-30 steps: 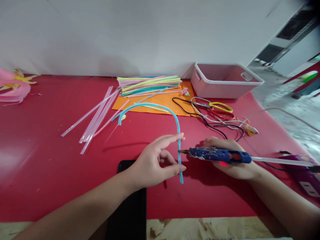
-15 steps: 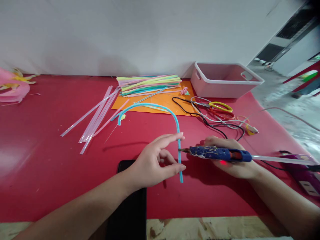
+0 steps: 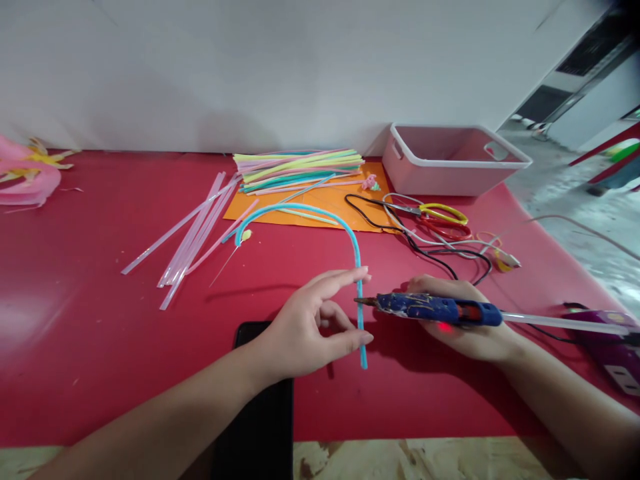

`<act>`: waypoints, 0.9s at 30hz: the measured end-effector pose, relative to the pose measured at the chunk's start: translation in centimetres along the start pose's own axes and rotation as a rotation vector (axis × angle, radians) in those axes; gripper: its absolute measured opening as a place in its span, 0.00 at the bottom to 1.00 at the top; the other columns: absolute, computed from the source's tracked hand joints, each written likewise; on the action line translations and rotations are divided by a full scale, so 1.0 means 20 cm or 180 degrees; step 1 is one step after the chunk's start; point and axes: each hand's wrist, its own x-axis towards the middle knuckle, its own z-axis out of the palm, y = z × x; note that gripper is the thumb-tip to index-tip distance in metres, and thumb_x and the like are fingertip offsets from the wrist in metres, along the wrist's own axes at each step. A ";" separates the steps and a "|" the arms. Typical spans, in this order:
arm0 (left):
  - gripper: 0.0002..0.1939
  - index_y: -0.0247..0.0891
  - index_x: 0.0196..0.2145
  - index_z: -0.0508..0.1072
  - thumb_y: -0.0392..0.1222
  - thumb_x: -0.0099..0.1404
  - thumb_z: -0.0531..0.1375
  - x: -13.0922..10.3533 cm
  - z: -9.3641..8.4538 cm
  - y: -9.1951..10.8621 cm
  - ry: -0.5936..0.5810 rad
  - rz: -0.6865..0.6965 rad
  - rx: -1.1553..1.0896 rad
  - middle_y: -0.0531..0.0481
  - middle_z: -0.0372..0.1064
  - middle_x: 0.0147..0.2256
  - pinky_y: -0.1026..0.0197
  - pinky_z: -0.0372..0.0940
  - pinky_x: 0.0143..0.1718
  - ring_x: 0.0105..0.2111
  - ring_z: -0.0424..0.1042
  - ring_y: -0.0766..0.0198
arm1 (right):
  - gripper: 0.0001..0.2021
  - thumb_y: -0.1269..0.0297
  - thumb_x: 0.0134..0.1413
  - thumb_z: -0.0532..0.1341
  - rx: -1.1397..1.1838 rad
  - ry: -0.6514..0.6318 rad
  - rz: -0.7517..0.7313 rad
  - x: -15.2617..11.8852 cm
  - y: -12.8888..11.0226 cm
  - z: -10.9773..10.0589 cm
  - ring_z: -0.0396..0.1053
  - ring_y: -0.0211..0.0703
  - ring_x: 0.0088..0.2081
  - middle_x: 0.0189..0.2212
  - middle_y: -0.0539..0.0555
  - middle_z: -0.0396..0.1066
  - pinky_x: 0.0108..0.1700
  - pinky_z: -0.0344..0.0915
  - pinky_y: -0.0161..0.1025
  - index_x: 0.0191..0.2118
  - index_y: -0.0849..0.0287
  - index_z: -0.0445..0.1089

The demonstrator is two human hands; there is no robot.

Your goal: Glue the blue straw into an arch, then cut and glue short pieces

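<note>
A bent blue pipe cleaner [image 3: 320,212] arches above the red table, its straight end held between the thumb and fingers of my left hand [image 3: 305,327]. My right hand [image 3: 460,323] grips a dark blue glue gun [image 3: 430,308] with a clear glue stick [image 3: 555,321] in its rear. The gun's metal nozzle lies across the pipe cleaner, between my left fingertips and thumb. A red light glows under the gun's body.
Behind my hands, many coloured pipe cleaners [image 3: 300,167] lie on orange paper [image 3: 300,213]. Glue sticks [image 3: 200,233] lie to the left. Scissors [image 3: 445,223], cables and a pink bin [image 3: 450,177] are at the right. A black phone-like slab [image 3: 260,427] and a purple power strip [image 3: 600,343] sit nearer.
The glue gun's nozzle has shifted slightly left across the pipe cleaner. Both hands keep nearly the same place and grip.
</note>
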 end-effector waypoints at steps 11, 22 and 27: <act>0.38 0.49 0.66 0.62 0.37 0.60 0.69 0.01 0.00 0.00 -0.0033 -0.0028 0.0038 0.41 0.57 0.65 0.68 0.72 0.33 0.31 0.76 0.75 | 0.05 0.69 0.55 0.61 -0.0127 0.0076 -0.0022 0.01 -0.02 0.01 0.72 0.42 0.30 0.31 0.54 0.75 0.30 0.66 0.37 0.38 0.58 0.72; 0.37 0.51 0.65 0.63 0.37 0.60 0.69 0.00 0.00 0.00 0.0006 0.0020 -0.0002 0.43 0.52 0.68 0.69 0.72 0.33 0.30 0.75 0.77 | 0.06 0.68 0.53 0.61 -0.0094 0.0202 -0.0078 0.01 -0.01 -0.02 0.71 0.41 0.28 0.30 0.51 0.74 0.29 0.65 0.36 0.38 0.55 0.72; 0.37 0.50 0.65 0.63 0.37 0.61 0.69 0.00 0.00 0.00 -0.0014 -0.0010 0.0025 0.42 0.54 0.67 0.68 0.72 0.33 0.31 0.75 0.76 | 0.07 0.67 0.53 0.63 -0.0070 0.0199 -0.0024 0.00 -0.02 -0.01 0.72 0.42 0.29 0.32 0.52 0.76 0.31 0.67 0.37 0.39 0.54 0.72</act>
